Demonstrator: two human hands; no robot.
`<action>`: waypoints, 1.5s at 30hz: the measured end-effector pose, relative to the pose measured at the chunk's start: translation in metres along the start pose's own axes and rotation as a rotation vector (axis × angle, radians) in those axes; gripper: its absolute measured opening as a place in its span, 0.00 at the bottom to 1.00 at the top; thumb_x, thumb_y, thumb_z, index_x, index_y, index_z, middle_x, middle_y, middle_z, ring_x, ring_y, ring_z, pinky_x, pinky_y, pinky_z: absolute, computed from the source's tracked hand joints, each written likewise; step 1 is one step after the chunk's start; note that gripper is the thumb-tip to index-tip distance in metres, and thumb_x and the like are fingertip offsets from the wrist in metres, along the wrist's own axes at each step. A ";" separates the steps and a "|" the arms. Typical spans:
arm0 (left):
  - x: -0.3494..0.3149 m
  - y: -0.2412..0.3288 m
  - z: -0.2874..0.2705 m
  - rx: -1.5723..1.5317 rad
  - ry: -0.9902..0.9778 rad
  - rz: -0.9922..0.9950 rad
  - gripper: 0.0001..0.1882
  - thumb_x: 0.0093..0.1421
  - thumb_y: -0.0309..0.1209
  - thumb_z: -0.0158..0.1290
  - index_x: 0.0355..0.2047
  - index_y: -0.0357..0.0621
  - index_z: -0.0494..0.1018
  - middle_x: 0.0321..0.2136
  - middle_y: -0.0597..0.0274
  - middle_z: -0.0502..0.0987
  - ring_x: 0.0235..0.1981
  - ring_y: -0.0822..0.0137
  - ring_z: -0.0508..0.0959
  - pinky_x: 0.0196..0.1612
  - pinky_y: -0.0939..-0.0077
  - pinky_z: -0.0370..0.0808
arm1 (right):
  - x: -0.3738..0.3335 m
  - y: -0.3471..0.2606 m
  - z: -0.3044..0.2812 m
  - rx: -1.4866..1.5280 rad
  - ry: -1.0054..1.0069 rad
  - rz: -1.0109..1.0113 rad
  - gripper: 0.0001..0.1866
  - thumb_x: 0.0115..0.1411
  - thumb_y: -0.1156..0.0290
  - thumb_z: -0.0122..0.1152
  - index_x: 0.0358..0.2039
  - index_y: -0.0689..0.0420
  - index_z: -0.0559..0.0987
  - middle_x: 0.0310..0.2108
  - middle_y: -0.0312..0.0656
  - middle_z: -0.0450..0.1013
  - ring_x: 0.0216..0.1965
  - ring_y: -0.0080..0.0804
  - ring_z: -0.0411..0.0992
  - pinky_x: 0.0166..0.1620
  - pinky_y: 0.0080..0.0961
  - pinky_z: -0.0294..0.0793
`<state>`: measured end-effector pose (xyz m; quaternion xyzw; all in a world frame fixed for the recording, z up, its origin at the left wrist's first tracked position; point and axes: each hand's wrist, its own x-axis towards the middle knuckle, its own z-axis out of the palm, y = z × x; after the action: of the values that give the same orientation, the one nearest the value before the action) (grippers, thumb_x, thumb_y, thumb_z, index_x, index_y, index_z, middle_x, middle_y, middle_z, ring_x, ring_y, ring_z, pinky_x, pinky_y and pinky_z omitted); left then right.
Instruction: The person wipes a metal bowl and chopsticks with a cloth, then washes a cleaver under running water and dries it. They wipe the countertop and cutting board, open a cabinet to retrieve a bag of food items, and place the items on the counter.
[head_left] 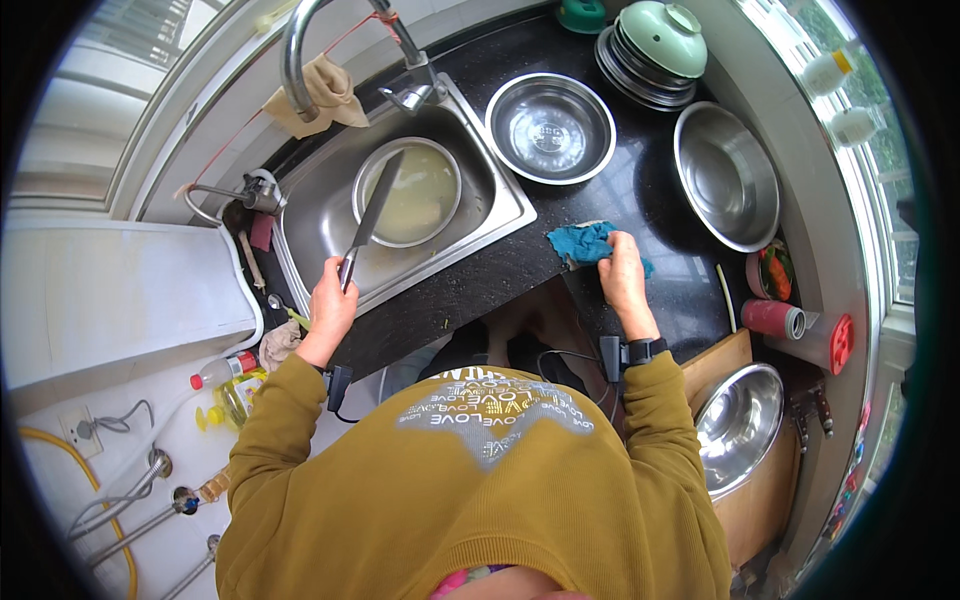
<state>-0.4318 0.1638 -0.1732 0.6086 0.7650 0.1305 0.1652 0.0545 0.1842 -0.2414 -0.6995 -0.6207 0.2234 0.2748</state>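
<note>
My left hand (332, 308) is closed around the dark handle of a kitchen knife (374, 212). Its long blade points up and away over the steel sink (318, 232), with the tip above a round metal bowl (459, 188). That bowl stands in the sink and holds cloudy yellowish-green water. On the black counter to the right, my right hand (625, 278) has its fingers bent onto a crumpled blue cloth (580, 242). Part of the cloth is hidden under the fingers.
A steel basin (550, 130) and a deeper one (728, 180) stand on the counter, near stacked pans under a green lid (662, 38). The faucet (292, 60) arches over the sink. At right are a pink cup (772, 318), a wooden board (722, 358) and another steel bowl (740, 425).
</note>
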 end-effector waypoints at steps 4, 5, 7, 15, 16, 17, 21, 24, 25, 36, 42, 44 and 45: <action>-0.007 0.009 -0.005 0.064 -0.014 0.010 0.21 0.57 0.26 0.53 0.51 0.46 0.65 0.38 0.45 0.79 0.41 0.42 0.80 0.42 0.51 0.75 | 0.010 0.018 -0.015 0.212 0.027 0.171 0.13 0.55 0.82 0.51 0.42 0.59 0.70 0.36 0.56 0.75 0.40 0.55 0.76 0.46 0.39 0.74; -0.009 0.011 -0.006 0.067 -0.023 0.003 0.21 0.57 0.27 0.53 0.51 0.47 0.65 0.38 0.46 0.79 0.41 0.42 0.80 0.42 0.51 0.75 | 0.012 0.022 -0.019 0.226 0.036 0.171 0.13 0.55 0.82 0.51 0.42 0.59 0.71 0.37 0.54 0.76 0.40 0.50 0.77 0.46 0.37 0.74; -0.013 0.017 -0.006 0.072 -0.015 -0.008 0.21 0.57 0.27 0.53 0.51 0.47 0.65 0.38 0.47 0.79 0.41 0.43 0.80 0.42 0.51 0.75 | 0.016 0.026 -0.024 0.332 -0.006 0.228 0.10 0.61 0.80 0.52 0.43 0.59 0.71 0.39 0.48 0.77 0.43 0.39 0.76 0.48 0.30 0.74; -0.017 0.020 -0.001 -0.057 -0.043 -0.074 0.18 0.58 0.32 0.57 0.48 0.45 0.67 0.34 0.48 0.79 0.37 0.47 0.81 0.40 0.55 0.75 | 0.018 0.012 -0.044 1.277 -0.085 0.223 0.10 0.69 0.77 0.49 0.49 0.57 0.69 0.47 0.47 0.77 0.50 0.33 0.75 0.56 0.30 0.74; -0.019 0.019 0.002 -0.101 -0.030 -0.068 0.18 0.58 0.33 0.58 0.47 0.44 0.68 0.32 0.50 0.78 0.34 0.51 0.81 0.39 0.57 0.75 | 0.019 0.009 -0.048 1.348 -0.107 0.215 0.12 0.69 0.75 0.48 0.53 0.57 0.69 0.47 0.48 0.76 0.50 0.35 0.75 0.56 0.33 0.75; -0.020 0.019 0.006 -0.143 -0.007 -0.058 0.18 0.59 0.34 0.59 0.46 0.43 0.68 0.29 0.52 0.77 0.31 0.55 0.81 0.38 0.60 0.75 | 0.020 0.005 -0.052 1.359 -0.098 0.242 0.15 0.70 0.73 0.47 0.56 0.57 0.69 0.48 0.49 0.76 0.51 0.38 0.75 0.57 0.35 0.75; -0.021 0.019 0.019 -0.255 -0.027 -0.052 0.19 0.59 0.37 0.61 0.44 0.41 0.67 0.25 0.59 0.74 0.27 0.63 0.77 0.34 0.63 0.74 | 0.023 -0.002 -0.071 1.450 -0.152 0.298 0.22 0.72 0.60 0.42 0.61 0.58 0.68 0.46 0.49 0.76 0.48 0.38 0.77 0.54 0.36 0.77; -0.019 0.023 0.024 -0.408 -0.120 -0.124 0.18 0.59 0.35 0.61 0.43 0.41 0.66 0.24 0.61 0.72 0.23 0.68 0.75 0.28 0.68 0.73 | 0.018 -0.005 -0.077 1.533 -0.174 0.398 0.23 0.72 0.55 0.46 0.58 0.57 0.71 0.46 0.44 0.76 0.47 0.36 0.76 0.54 0.36 0.77; -0.017 0.024 0.025 -0.519 -0.193 -0.204 0.18 0.59 0.33 0.61 0.42 0.41 0.66 0.23 0.64 0.71 0.21 0.71 0.74 0.25 0.72 0.72 | 0.015 -0.007 -0.076 1.481 -0.146 0.387 0.25 0.72 0.51 0.48 0.58 0.57 0.72 0.44 0.42 0.76 0.46 0.35 0.76 0.53 0.36 0.77; -0.016 0.004 0.012 -0.712 -0.376 -0.293 0.17 0.57 0.27 0.58 0.43 0.36 0.66 0.24 0.61 0.73 0.19 0.73 0.75 0.21 0.78 0.74 | 0.023 -0.085 -0.066 1.501 -0.201 0.272 0.26 0.70 0.57 0.48 0.63 0.57 0.67 0.47 0.47 0.75 0.50 0.37 0.75 0.55 0.38 0.78; -0.014 -0.014 0.015 -0.402 -0.231 -0.115 0.17 0.53 0.31 0.58 0.42 0.37 0.70 0.26 0.51 0.77 0.24 0.56 0.79 0.31 0.62 0.76 | 0.057 -0.207 -0.076 1.191 -0.387 -0.119 0.15 0.66 0.76 0.47 0.50 0.63 0.77 0.45 0.46 0.77 0.51 0.35 0.75 0.57 0.33 0.74; -0.015 -0.012 0.017 -0.334 -0.168 -0.066 0.17 0.53 0.32 0.58 0.41 0.38 0.71 0.27 0.47 0.78 0.28 0.48 0.79 0.36 0.57 0.75 | 0.064 -0.250 -0.063 0.782 -0.359 -0.477 0.16 0.59 0.80 0.48 0.45 0.61 0.80 0.46 0.42 0.76 0.48 0.32 0.75 0.53 0.29 0.74; -0.016 -0.008 0.018 -0.326 -0.172 -0.089 0.16 0.54 0.32 0.58 0.41 0.39 0.71 0.28 0.46 0.78 0.31 0.45 0.79 0.38 0.55 0.75 | 0.062 -0.271 -0.045 0.625 -0.311 -0.609 0.16 0.58 0.80 0.50 0.44 0.60 0.81 0.45 0.42 0.75 0.46 0.33 0.74 0.51 0.29 0.74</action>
<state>-0.4288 0.1466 -0.1910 0.5481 0.7430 0.1930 0.3321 -0.1101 0.2617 -0.0267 -0.3269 -0.7347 0.4111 0.4294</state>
